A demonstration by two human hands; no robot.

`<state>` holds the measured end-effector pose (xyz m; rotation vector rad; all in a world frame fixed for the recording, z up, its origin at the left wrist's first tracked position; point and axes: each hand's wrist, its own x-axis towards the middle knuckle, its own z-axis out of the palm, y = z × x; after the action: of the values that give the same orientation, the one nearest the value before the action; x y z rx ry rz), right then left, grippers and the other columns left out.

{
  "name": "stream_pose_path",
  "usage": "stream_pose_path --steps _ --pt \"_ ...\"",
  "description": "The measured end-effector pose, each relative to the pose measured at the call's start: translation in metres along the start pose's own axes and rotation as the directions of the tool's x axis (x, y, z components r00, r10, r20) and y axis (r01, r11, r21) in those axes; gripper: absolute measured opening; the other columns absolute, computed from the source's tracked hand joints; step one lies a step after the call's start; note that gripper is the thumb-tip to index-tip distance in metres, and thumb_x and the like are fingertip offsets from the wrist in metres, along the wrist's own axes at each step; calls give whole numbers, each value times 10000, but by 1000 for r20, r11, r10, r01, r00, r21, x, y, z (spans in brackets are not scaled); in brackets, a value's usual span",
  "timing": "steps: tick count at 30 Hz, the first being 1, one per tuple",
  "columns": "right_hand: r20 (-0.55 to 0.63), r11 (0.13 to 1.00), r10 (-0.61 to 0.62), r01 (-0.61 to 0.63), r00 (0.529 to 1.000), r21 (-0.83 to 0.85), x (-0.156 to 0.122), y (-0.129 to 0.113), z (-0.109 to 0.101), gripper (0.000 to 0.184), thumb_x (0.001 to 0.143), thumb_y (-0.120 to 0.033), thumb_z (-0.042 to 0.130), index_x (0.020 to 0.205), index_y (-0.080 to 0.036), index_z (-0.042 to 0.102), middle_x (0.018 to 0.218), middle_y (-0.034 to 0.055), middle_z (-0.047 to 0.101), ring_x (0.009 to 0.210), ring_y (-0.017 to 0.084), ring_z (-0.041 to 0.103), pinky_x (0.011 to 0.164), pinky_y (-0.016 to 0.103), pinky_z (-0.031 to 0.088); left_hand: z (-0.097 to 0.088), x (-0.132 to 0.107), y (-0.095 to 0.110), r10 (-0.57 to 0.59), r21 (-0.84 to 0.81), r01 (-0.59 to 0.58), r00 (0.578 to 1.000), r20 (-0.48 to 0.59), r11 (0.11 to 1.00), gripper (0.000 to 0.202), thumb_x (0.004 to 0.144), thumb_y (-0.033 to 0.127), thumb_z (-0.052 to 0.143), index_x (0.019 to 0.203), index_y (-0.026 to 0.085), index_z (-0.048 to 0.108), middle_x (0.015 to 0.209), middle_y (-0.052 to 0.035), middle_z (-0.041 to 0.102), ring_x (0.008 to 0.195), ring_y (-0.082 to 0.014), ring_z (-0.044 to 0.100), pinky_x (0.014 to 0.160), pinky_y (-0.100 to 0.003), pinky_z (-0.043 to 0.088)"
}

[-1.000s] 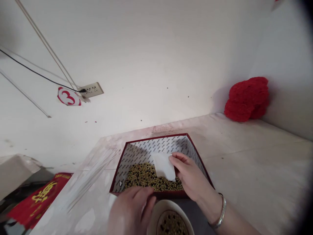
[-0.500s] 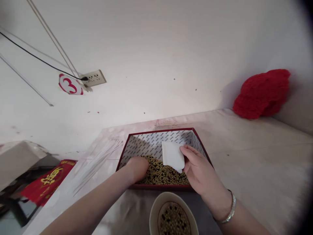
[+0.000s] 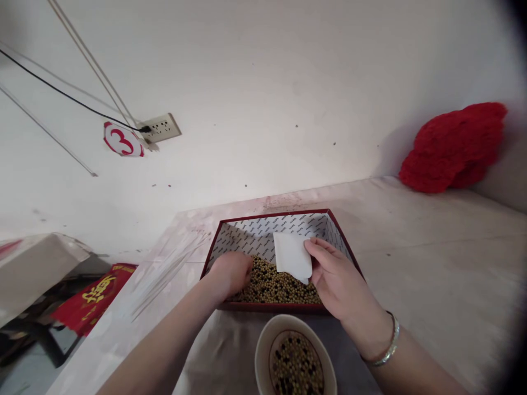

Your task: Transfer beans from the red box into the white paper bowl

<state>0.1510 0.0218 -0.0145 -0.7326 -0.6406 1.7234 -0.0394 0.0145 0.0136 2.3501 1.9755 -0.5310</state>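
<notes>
A dark red box [image 3: 343,244] with a patterned white lining stands on the table and holds a heap of yellow and dark beans [image 3: 274,285]. My left hand [image 3: 230,274] reaches into the box at its left, fingers curled down into the beans. My right hand [image 3: 337,282] is pinched on a white card [image 3: 291,255], held upright over the beans at the box's right. A white bowl [image 3: 263,351] with beans in it sits just in front of the box.
A red fluffy bundle [image 3: 453,148] lies at the back right against the wall. A wall socket [image 3: 162,127] with a black cable and a round tag marked 3 [image 3: 122,141] are at the left. A red printed bag [image 3: 94,293] lies on the floor at the left.
My left hand has gone from the bowl's near edge forward into the box and onto the beans. My right hand with the card has stayed over the beans.
</notes>
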Motion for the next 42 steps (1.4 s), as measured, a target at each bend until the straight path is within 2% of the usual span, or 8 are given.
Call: stream_pose_path --steps 4,8,12,17,27,32,37,42 --pt "43 996 -1 5 999 -87 -2 0 3 152 723 -336 655 718 -213 567 566 -45 484 515 113 423 505 245 334 -16 -24 12 -47 -146 2 951 -306 989 114 807 179 449 801 197 561 816 -23 624 764 -160 584 658 -276 433" --pt "114 981 -3 25 993 -193 -6 0 3 158 736 -331 648 706 -201 564 619 -45 487 574 104 430 540 225 340 -22 -40 38 -95 -458 -288 754 -650 841 60 748 151 530 708 196 531 697 13 578 681 -131 546 627 -258 416" --pt "210 945 45 27 977 -325 -9 1 1 186 776 -340 596 689 -188 533 638 -38 466 591 105 413 527 223 321 -16 -35 53 -129 -481 -367 674 -728 796 76 765 137 530 711 192 538 724 3 582 728 -146 543 658 -283 419" --pt "204 894 31 64 979 -443 -10 -1 2 154 803 -325 551 736 -187 544 652 -34 461 599 108 378 537 234 306 -6 -28 51 -154 -463 -356 634 -758 812 85 779 126 527 733 191 557 730 -2 590 736 -155 535 676 -304 421" --pt "244 818 30 117 969 -563 -12 -4 5 187 826 -308 509 681 -193 482 602 -48 345 568 108 299 514 248 249 -4 -30 53 -123 -443 -385 626 -770 810 84 783 130 537 731 191 561 725 1 589 729 -149 532 680 -304 419" --pt "212 834 22 99 977 -542 -11 -2 5 192 821 -316 511 675 -196 478 609 -45 376 568 108 313 517 248 260 -9 -40 46 -141 -483 -326 694 -706 813 92 784 141 523 712 192 548 715 2 583 724 -150 532 658 -295 411" --pt "129 882 -56 110 990 -459 -10 0 5 158 797 -301 546 688 -193 512 654 -33 443 621 114 367 547 237 298 -13 -61 53 235 -385 -438 850 -471 813 82 702 121 584 682 196 559 697 18 596 688 -146 547 609 -276 405" --pt "138 910 -55 106 989 -400 -10 1 4 155 795 -317 564 708 -189 545 663 -32 463 626 109 380 547 225 310 -17 -67 57 448 -292 -505 860 -244 812 37 703 206 642 677 199 616 690 16 630 691 -160 579 630 -289 417"
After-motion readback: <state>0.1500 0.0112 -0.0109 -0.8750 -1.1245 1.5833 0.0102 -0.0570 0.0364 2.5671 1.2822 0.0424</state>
